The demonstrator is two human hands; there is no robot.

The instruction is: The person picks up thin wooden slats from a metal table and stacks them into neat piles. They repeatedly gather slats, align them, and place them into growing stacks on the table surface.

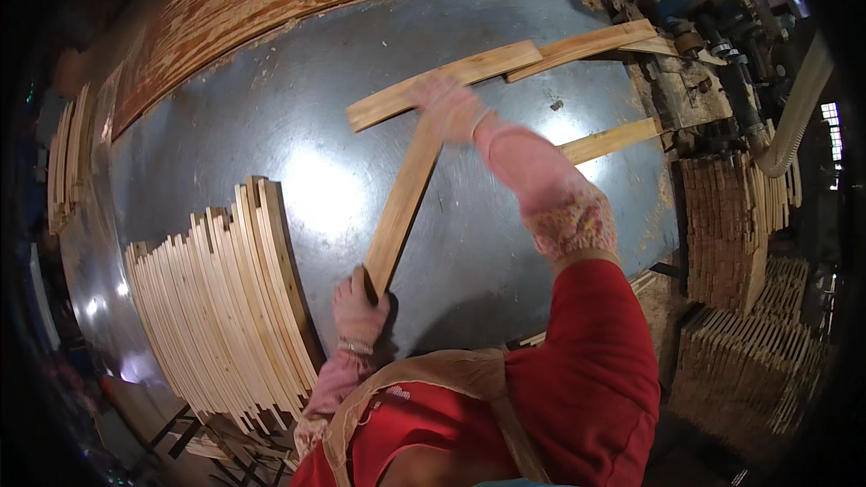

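My left hand (pixel 359 311), in a pink sleeve cover, is closed round the near end of a wooden slat (pixel 404 203). That slat slants away from me across a grey metal tabletop (pixel 505 243). At its far end is my right hand (pixel 448 110), blurred by motion, its fingers over a second slat (pixel 492 66) that lies crosswise. Whether those fingers grip or only touch is unclear. A third slat (pixel 586 50) meets the right end of the second one. Under my right forearm, another slat (pixel 613 141) partly shows.
A row of stacked slats (pixel 221 307) stands on the table's left side. A worn wooden board (pixel 298 0) runs along the far edge. Machinery with a ribbed hose (pixel 798 113) is at the right, above stacked wood pieces (pixel 722 225). More slats (pixel 70 158) are at far left.
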